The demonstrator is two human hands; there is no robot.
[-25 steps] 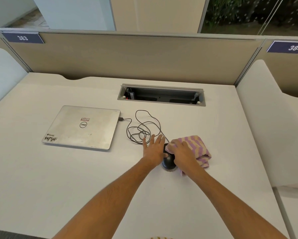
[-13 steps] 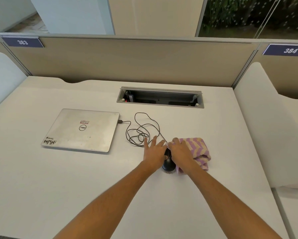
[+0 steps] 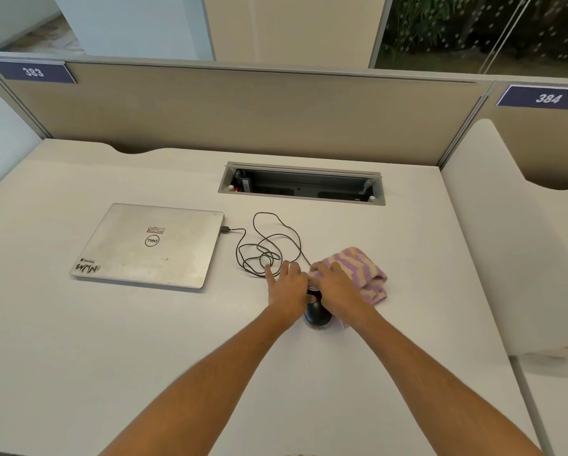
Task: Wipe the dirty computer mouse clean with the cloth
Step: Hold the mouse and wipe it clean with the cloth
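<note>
A black wired computer mouse (image 3: pixel 316 315) lies on the white desk, only its rear end showing between my two hands. My left hand (image 3: pixel 287 287) rests against the mouse's left side with fingers spread flat toward the cable. My right hand (image 3: pixel 336 286) presses a purple-and-cream striped cloth (image 3: pixel 363 271) onto the front of the mouse; the cloth bunches out to the right. The mouse's front and buttons are hidden under the cloth and hands.
The mouse's black cable (image 3: pixel 266 245) loops on the desk and plugs into a shut silver laptop (image 3: pixel 151 245) at the left. A recessed cable tray (image 3: pixel 302 184) is set into the desk behind. Beige partition panels (image 3: pixel 243 110) wall the back and sides.
My hands and the cloth stay on the mouse and barely shift; my right hand has slid slightly over the mouse. The camera has tilted a little.
</note>
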